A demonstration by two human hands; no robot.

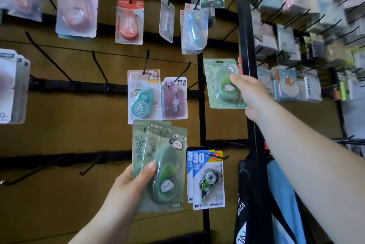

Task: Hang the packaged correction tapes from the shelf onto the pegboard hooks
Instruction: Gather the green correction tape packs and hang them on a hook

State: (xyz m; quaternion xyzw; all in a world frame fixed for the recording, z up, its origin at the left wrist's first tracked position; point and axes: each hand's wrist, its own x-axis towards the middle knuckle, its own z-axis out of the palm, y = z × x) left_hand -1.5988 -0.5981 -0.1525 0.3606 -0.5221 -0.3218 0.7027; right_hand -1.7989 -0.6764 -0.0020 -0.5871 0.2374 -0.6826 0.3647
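Both hands grip green correction tape packs at the pegboard (79, 125).
Left hand (128, 186), lower centre of frame: thumb across the front of a fanned stack of green packs (164, 164). Right hand (250, 93), right of centre: pinches a single green pack (221, 83), upright, just beside the black post (245, 26); hook engagement cannot be determined.

a single wide-angle view from the person's head, facing a brown pegboard (69, 125) almost square on and close, within arm's reach. both forearms enter from the bottom edge, the left hand (128, 182) at lower centre and the right hand (250, 93) right of centre. a black upright post (244, 26) runs down right of centre. the upper right corner is smeared with blur.
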